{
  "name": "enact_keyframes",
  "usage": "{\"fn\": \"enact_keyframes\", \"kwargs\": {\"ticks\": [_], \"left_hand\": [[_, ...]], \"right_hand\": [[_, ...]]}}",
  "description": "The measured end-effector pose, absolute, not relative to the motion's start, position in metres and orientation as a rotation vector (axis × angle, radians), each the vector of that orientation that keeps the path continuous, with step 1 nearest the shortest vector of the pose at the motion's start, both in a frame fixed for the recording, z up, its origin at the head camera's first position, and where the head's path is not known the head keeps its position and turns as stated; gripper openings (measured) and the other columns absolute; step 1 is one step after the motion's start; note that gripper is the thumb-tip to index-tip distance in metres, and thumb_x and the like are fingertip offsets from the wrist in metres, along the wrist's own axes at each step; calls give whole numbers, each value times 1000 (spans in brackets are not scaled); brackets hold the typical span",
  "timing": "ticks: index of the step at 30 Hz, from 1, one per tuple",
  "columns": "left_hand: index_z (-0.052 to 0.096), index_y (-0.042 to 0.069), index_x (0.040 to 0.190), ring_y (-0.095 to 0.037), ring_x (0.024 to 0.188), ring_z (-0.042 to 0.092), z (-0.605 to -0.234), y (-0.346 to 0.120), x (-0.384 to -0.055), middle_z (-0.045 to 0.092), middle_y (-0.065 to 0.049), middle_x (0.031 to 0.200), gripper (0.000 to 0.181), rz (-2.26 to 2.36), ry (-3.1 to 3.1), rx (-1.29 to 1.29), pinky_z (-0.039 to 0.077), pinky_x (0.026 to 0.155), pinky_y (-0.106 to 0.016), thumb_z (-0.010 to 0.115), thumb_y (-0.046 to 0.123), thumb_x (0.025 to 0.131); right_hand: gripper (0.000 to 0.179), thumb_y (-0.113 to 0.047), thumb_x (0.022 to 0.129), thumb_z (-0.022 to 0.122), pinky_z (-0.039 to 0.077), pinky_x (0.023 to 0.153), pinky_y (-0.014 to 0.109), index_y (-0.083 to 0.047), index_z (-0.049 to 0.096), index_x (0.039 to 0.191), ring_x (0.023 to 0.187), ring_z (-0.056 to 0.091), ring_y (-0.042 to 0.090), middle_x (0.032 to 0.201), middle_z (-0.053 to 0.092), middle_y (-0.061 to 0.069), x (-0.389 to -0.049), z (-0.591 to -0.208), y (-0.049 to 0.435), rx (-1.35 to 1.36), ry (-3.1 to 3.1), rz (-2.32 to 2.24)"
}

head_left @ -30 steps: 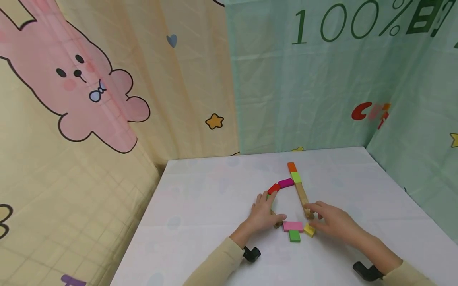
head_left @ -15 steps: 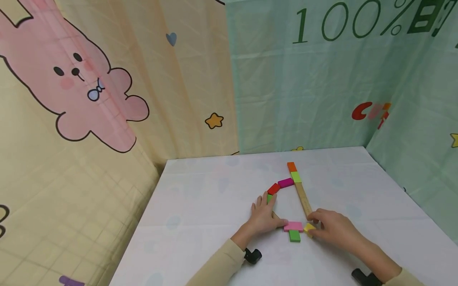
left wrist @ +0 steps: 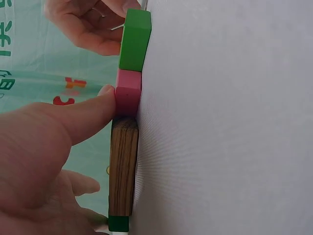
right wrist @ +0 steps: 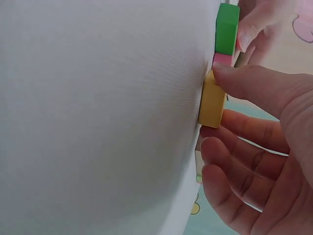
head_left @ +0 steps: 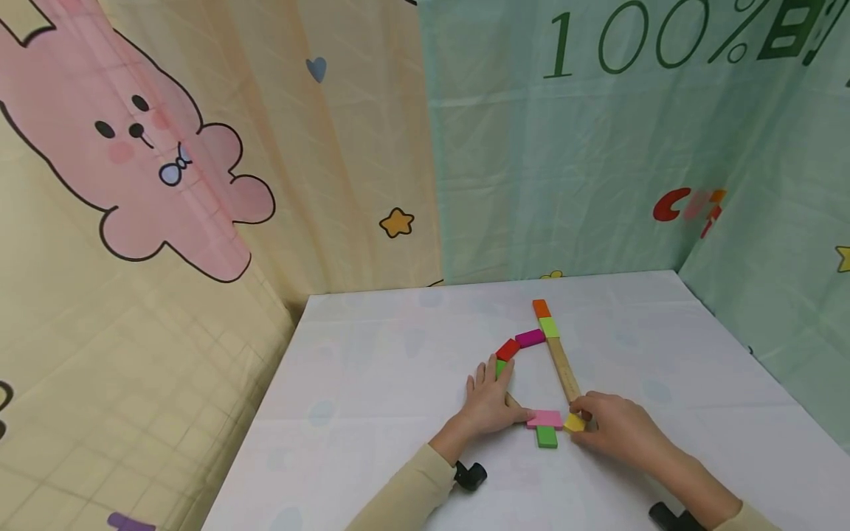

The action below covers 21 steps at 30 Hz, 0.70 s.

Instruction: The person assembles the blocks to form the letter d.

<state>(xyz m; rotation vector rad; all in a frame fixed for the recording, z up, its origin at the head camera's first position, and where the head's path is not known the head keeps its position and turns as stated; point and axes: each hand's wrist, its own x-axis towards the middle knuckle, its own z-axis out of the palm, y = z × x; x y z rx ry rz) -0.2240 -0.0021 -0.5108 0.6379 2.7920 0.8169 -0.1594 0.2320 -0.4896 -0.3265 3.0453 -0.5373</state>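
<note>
My right hand [head_left: 620, 426] pinches a yellow block [right wrist: 212, 104] between thumb and forefinger, at the near end of a long wooden strip [head_left: 562, 369]. Its other fingers curve loosely beside the block in the right wrist view. A pink block [left wrist: 128, 92] lies just left of the yellow one, with a green block [head_left: 547, 437] against its near side. My left hand [head_left: 488, 405] lies spread along the left side, its thumb tip touching the pink block. The fingertips reach a second green block [head_left: 501, 366]. Between them a dark-grained wooden block [left wrist: 123, 169] is partly covered by the hand.
Beyond the left fingers, a red block [head_left: 508, 349] and a magenta block [head_left: 530, 338] curve toward the strip. Light green [head_left: 549, 327] and orange [head_left: 541, 309] blocks continue its far end. All lie on a white-covered table [head_left: 372, 457], with printed curtains [head_left: 564, 162] behind.
My right hand has closed on the yellow block and turned it straighter against the strip's end. The left hand has shifted slightly, its thumb now at the pink block.
</note>
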Motion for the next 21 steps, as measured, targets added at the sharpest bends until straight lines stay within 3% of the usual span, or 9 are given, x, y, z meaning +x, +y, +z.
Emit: {"fn": "enact_keyframes", "kwargs": {"ticks": [21], "left_hand": [[27,20,161,-35,152,10,-513,-1,-225,8,-10,168,96,818,2786,625,8,118,-59,73,56,85]], "right_hand": [[36,-23,72,91,56,66,34,-17,75,104,71,51,12,92,60,-6,-157,-488,234,-350,3113,-498]]}}
